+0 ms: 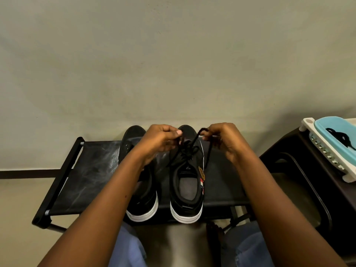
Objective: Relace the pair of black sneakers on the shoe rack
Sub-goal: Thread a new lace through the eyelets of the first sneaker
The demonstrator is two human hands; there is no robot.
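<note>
Two black sneakers with white soles stand side by side on the black shoe rack, toes toward the wall. The right sneaker has its black lace bunched over the upper eyelets. My left hand pinches one part of that lace above the shoe's toe end. My right hand pinches a loop of the same lace, and a strand hangs down from it along the shoe's right side. The left sneaker is mostly hidden under my left forearm; no lace shows on its visible eyelets.
A dark cabinet stands to the right of the rack. On it lies a white and blue plastic tray holding another black lace. A plain wall runs behind the rack. My knees in blue jeans are below the rack's front edge.
</note>
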